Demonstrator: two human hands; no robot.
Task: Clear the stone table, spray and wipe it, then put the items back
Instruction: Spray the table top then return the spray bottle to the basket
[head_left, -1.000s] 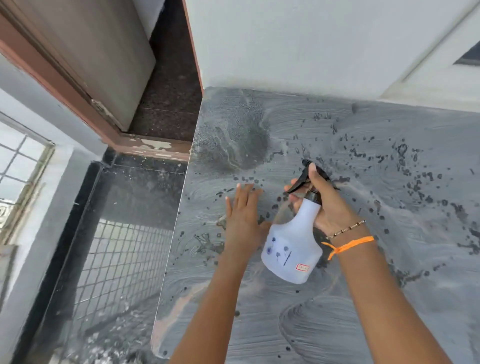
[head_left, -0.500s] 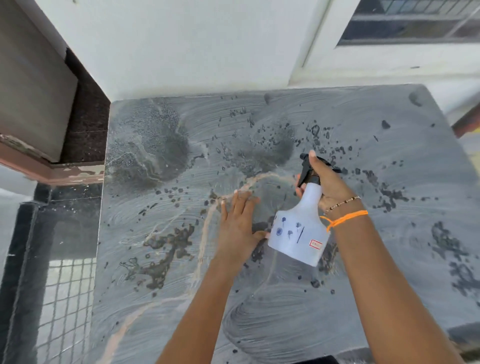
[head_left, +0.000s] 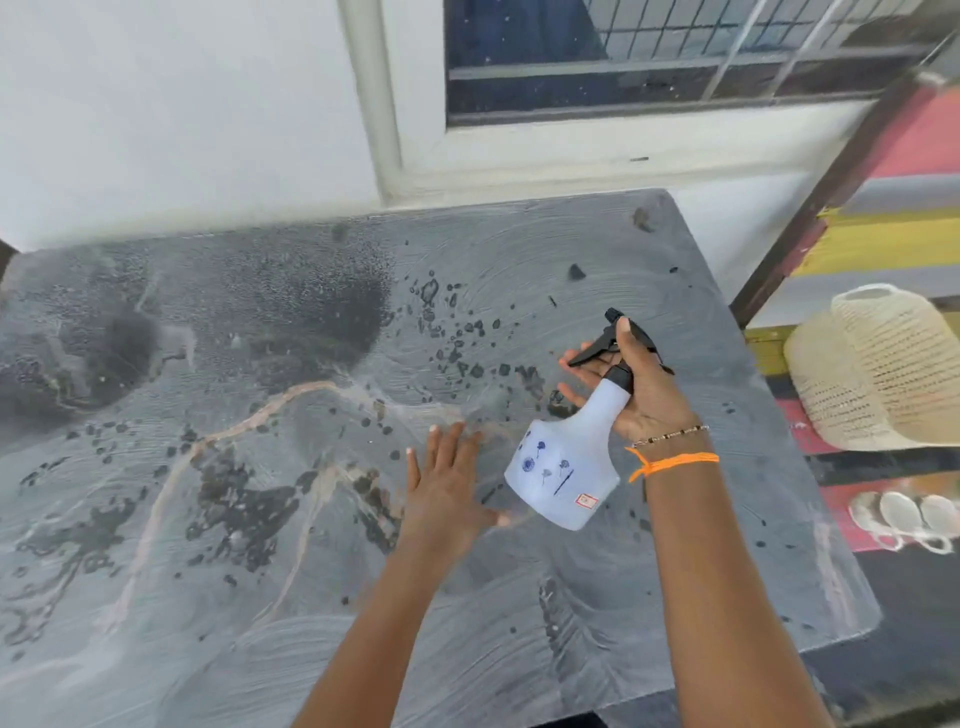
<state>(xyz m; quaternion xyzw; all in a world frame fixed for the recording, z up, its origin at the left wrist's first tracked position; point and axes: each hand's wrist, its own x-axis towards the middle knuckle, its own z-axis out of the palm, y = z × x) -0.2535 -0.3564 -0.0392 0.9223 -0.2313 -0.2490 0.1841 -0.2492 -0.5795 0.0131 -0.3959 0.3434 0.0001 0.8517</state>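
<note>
Nearest me, the front strip of the stone bench (head_left: 363, 649) is dull grey w/ dry swirl marks, no droplets there that I can make out. Both forearms come in from the bottom edge.

My left hand (head_left: 447, 483) is spread flat, fingers together, palm down on or just over the bench mid-front; can't tell if it's actually touching. It holds nothing, no cloth under it.

Just beside it on the right, my right hand (head_left: 639, 384) is wrapped round the neck of the white spray bottle (head_left: 563, 467), bottle tilted, base toward me and lifted off the bench. Fingers sit under the black trigger, thumb over the top of the head. Nozzle aims away, toward the far side.

Further out: dark wet specks mid-bench, and two big soaked patches at far left and far centre (head_left: 332, 317). Far right corner looks mostly dry.

Bench is bare, so clearing is done, I reckon; I'm in the spray step, approx. halfway thru coverage. Next move IMO: swing nozzle to the dry right side and near strip, squeeze a few more, then set bottle down off the bench and fetch a cloth. None in view. A woven basket (head_left: 878, 364) sits on the floor at right.
</note>
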